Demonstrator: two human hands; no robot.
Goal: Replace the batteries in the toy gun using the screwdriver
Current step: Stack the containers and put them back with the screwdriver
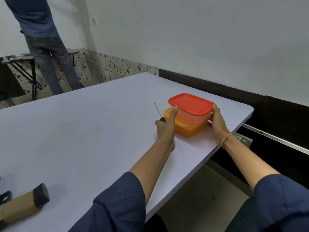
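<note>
Item: screwdriver, thin metal shaft, dark handle. Location: gripped in the curled fingers of the left hand, shaft pointing away. The thumb is pressed against a clear container with a red lid. This container is stacked on an orange container near the far right corner of the white table and is clasped at its right end by the right hand. A tan object with a dark end lies at the near left.

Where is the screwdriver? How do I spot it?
At the far right end of the table, a red-lidded box sits on an orange box. Just left of them, the left hand holds the screwdriver. It is the only thin metal rod, black-handled.
</note>
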